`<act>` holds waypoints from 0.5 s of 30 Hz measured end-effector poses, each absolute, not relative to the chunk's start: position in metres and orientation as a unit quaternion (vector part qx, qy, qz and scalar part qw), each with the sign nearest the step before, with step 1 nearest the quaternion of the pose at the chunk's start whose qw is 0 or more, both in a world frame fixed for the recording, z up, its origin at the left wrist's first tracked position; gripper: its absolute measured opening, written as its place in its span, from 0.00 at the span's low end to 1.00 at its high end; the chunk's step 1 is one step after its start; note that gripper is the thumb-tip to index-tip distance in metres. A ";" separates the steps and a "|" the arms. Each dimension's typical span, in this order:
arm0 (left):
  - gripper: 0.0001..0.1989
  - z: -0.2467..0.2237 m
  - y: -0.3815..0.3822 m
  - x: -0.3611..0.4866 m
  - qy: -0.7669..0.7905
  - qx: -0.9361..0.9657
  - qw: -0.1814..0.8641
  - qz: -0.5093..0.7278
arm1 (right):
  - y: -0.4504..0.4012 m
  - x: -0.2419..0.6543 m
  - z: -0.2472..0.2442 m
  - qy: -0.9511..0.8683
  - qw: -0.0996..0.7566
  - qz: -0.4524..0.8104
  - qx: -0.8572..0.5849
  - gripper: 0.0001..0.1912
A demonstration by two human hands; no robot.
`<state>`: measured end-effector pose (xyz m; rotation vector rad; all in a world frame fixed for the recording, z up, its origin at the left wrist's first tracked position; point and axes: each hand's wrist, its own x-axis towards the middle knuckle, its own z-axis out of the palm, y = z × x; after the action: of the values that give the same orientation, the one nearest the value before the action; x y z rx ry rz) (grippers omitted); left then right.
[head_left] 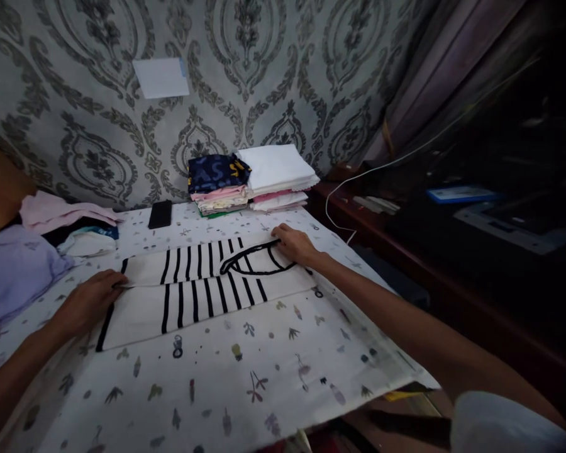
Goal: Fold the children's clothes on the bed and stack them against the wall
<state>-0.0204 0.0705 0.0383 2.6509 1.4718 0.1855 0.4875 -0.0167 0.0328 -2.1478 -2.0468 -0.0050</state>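
Note:
A white garment with black stripes (202,286) lies flat and partly folded on the patterned white cloth (226,384). Its black-trimmed neckline faces the right side. My left hand (87,302) pinches the black-edged hem at the garment's left end. At the other end, my right hand (295,244) has its fingers closed on the upper edge beside the neckline.
Folded clothes (221,182) and a white folded stack (278,170) stand at the back by the wall. A black phone (160,214) lies left of them. Loose clothes (23,264) are heaped at the left. A white cable (382,167) runs along the right.

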 end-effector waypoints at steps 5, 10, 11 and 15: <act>0.18 0.056 0.070 -0.019 0.484 0.870 0.043 0.080 | -0.010 0.502 0.029 -0.649 0.167 -0.035 -0.741 0.16; 0.19 0.056 0.070 -0.023 0.465 0.881 0.044 0.079 | -0.006 0.509 0.025 -0.658 0.145 -0.016 -0.739 0.18; 0.19 0.053 0.070 -0.024 0.466 0.880 0.049 0.072 | -0.006 0.509 0.025 -0.661 0.131 0.002 -0.739 0.19; 0.21 0.045 0.071 -0.023 0.477 0.874 0.077 0.050 | -0.006 0.508 0.027 -0.639 0.118 0.027 -0.759 0.22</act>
<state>-0.0230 0.0709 0.0449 2.6196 1.4288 0.1492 0.5079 -0.0058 0.0271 -2.2212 -1.8700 0.0800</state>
